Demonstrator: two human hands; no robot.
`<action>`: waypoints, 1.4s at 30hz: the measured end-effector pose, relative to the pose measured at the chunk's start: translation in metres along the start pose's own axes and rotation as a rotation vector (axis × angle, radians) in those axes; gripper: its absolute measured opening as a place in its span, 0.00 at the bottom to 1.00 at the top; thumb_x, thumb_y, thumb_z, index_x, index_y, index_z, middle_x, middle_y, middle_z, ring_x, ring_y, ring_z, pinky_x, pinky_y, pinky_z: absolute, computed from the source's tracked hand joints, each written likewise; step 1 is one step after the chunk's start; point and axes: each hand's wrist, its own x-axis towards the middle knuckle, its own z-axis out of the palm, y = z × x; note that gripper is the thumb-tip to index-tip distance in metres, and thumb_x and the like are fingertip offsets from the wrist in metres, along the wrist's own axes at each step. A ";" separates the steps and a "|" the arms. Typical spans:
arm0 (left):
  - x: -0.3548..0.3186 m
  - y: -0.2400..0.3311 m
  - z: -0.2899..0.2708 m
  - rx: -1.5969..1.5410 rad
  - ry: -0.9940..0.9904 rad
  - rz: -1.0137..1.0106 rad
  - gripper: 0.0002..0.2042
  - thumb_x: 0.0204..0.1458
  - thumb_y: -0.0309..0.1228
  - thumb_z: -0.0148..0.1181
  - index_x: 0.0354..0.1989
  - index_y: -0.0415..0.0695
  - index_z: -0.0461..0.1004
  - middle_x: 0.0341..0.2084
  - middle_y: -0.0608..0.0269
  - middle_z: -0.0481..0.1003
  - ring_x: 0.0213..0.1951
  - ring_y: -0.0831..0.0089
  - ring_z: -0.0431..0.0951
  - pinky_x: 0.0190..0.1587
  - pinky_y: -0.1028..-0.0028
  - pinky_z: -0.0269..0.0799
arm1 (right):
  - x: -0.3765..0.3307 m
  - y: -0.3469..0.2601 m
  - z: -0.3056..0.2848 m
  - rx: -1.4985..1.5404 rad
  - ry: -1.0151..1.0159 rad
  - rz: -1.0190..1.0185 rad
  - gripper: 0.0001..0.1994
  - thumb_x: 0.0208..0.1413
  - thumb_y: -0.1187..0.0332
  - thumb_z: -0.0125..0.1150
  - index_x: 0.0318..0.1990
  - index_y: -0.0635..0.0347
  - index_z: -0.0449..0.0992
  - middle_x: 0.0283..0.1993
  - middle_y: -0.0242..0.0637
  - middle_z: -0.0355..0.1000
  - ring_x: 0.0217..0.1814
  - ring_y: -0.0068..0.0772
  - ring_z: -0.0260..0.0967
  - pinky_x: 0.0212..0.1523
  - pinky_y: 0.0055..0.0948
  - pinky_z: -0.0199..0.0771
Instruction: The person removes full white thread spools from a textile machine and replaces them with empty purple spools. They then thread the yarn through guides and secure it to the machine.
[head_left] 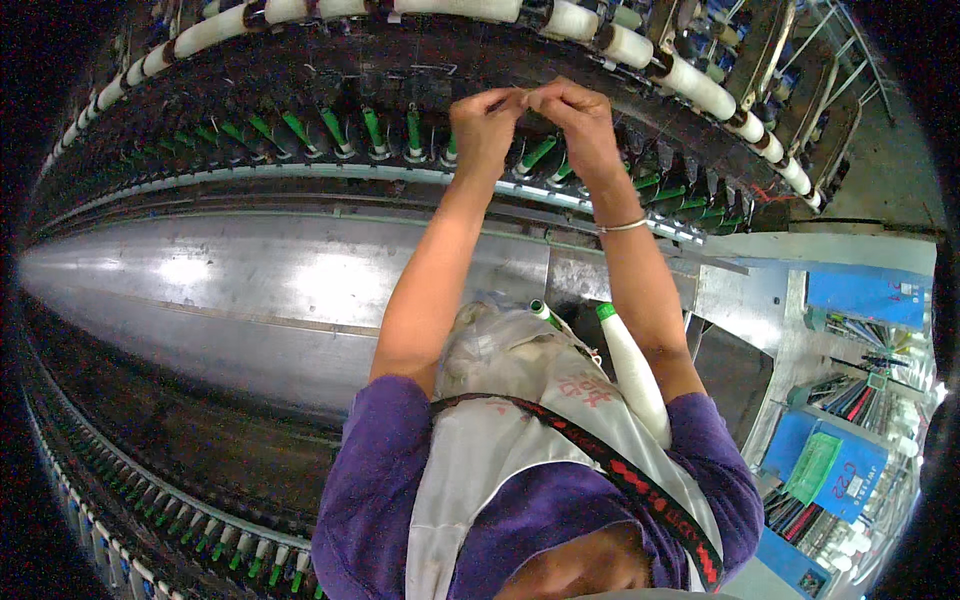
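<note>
Both arms stretch forward over a spinning frame. My left hand (485, 128) and my right hand (582, 120) meet at the fingertips, each closed in a pinch. What lies between the fingers, if anything, is too fine to see. Below and around them runs a row of green bobbins (373, 128) on spindles, some hidden behind my hands. Beyond the fingertips curves a line of white rollers (698, 90). A full white yarn bobbin with a green tip (634, 375) leans against my apron (480, 420), inside my right arm. Another green-tipped bobbin (540, 309) sticks up beside it.
A pale rail (300, 170) runs along the base of the spindles. The shiny metal floor (250, 265) lies between this machine and a second row of bobbins (245, 548) at lower left. Blue machine panels (865, 298) and a green crate-like piece (815, 468) are at right.
</note>
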 end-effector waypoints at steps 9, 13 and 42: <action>-0.052 -0.004 -0.080 0.058 0.128 -0.262 0.11 0.48 0.31 0.71 0.37 0.38 0.84 0.28 0.70 0.80 0.30 0.82 0.75 0.35 0.79 0.69 | 0.067 0.040 0.014 0.191 0.640 0.109 0.04 0.51 0.74 0.66 0.26 0.57 0.77 0.23 0.23 0.70 0.19 0.15 0.56 0.18 0.20 0.52; -0.087 -0.016 -0.065 0.045 -0.003 -0.457 0.09 0.48 0.30 0.72 0.35 0.40 0.84 0.21 0.75 0.75 0.21 0.87 0.65 0.23 0.81 0.59 | 0.078 0.050 0.015 0.102 0.652 0.017 0.09 0.47 0.72 0.71 0.23 0.56 0.75 0.22 0.22 0.69 0.19 0.13 0.56 0.18 0.20 0.53; -0.114 -0.088 -0.123 -0.069 0.067 -0.504 0.16 0.58 0.40 0.61 0.23 0.42 0.77 0.21 0.68 0.69 0.24 0.77 0.63 0.27 0.75 0.58 | -0.147 0.149 -0.019 0.543 0.054 0.633 0.16 0.66 0.56 0.55 0.37 0.60 0.77 0.39 0.42 0.80 0.31 0.24 0.72 0.36 0.26 0.75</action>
